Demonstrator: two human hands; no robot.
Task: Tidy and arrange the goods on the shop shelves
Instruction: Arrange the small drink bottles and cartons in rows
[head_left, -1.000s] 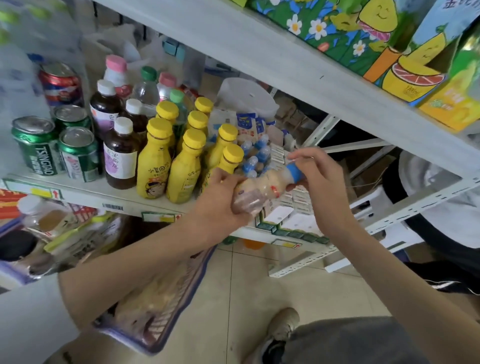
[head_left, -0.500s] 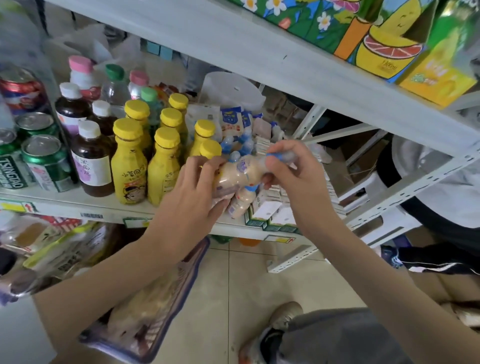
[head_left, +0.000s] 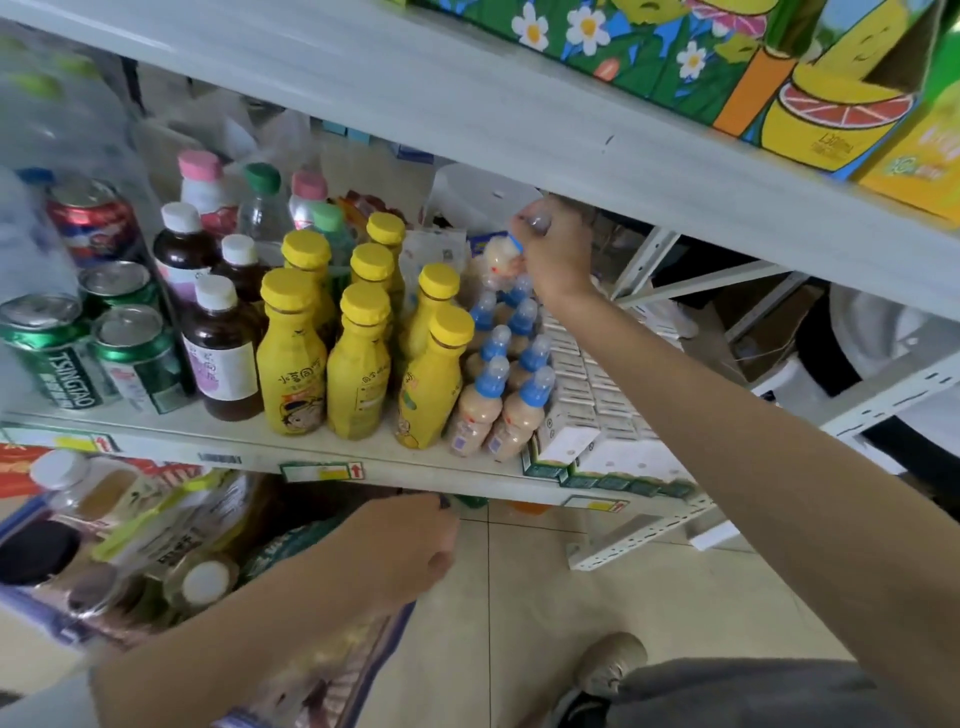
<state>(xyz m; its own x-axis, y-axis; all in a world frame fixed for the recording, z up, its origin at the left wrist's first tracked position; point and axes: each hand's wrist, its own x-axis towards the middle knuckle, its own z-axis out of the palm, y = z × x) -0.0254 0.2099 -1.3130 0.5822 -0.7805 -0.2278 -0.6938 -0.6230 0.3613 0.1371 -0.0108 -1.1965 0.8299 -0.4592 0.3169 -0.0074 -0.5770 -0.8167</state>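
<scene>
**Right hand alone carries a small bottle to the far end of its row**

Head view: The small milky bottle (head_left: 497, 264) with a blue cap was held by both hands in front of the shelf half a second ago. Now only the right hand (head_left: 553, 244) has it. The grip is closed around the bottle's top, holding it just above the far end of the row of matching blue-capped bottles (head_left: 511, 395) on the middle shelf (head_left: 249, 441).

The left hand (head_left: 410, 545) has let go and dropped below the shelf edge, over the basket (head_left: 62, 626) at near left. Its fingers look curled, but whether its grip holds anything cannot be told.

This suggests the bottle is about to join its row while the left hand fetches the next item.

The basket holds several bottles and lidded jars, still unshelved. On the shelf, yellow bottles (head_left: 358, 364) stand left of the row and white cartons (head_left: 587, 410) right of it.
</scene>
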